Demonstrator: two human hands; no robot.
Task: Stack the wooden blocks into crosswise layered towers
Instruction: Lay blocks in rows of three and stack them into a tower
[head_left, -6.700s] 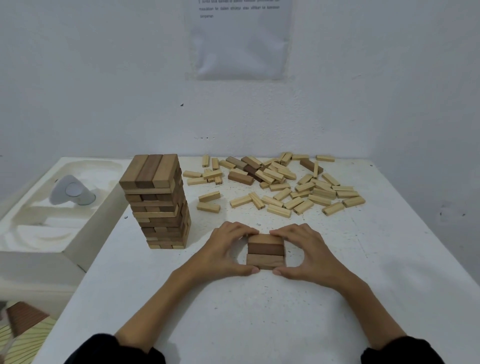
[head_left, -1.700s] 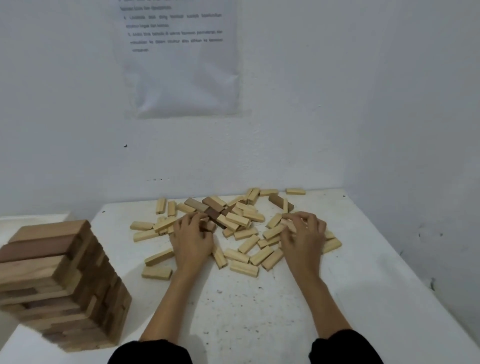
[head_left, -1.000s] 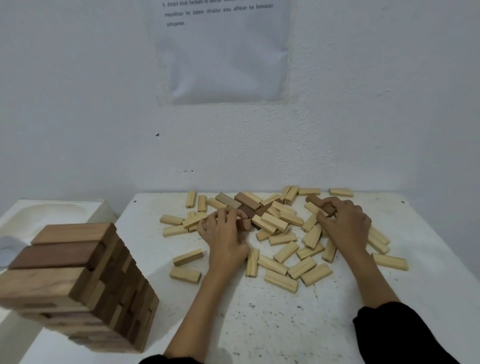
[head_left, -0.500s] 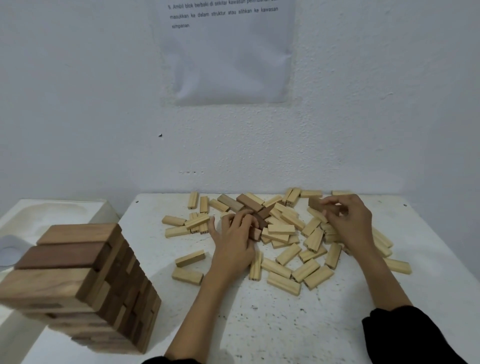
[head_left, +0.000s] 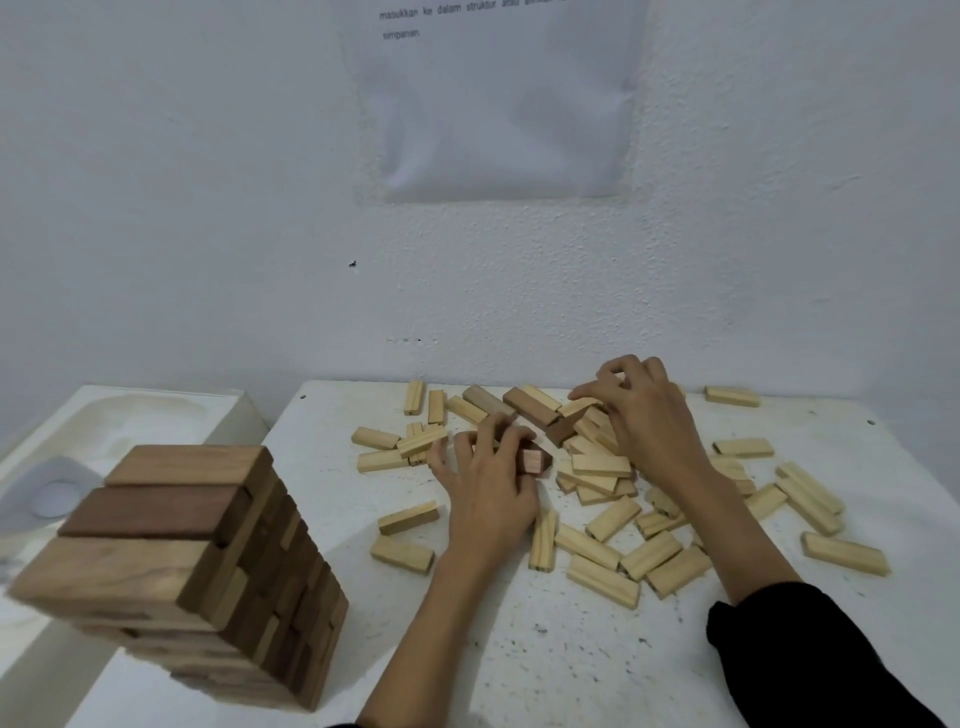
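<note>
A tall tower (head_left: 187, 566) of crosswise wooden layers stands at the near left of the white table (head_left: 519, 654). Several loose light and dark blocks (head_left: 602, 551) lie scattered across the far half. My left hand (head_left: 488, 493) grips a dark reddish block (head_left: 536, 461) at the pile's left side, and the block's end pokes out past my fingers. Further back, my right hand (head_left: 649, 415) reaches into the heap, its fingers curled round a block there. Most of that block is hidden under the hand.
A white foam tray (head_left: 130, 415) with a grey round object (head_left: 49, 496) sits beside the table on the left. A printed sheet (head_left: 498, 104) hangs on the wall behind. The table's right edge runs close to the side wall.
The small stack built earlier in front of me is out of view. Both hands moved to the loose pile; my right hand shifted left over the heap, my left closed on a dark block.
</note>
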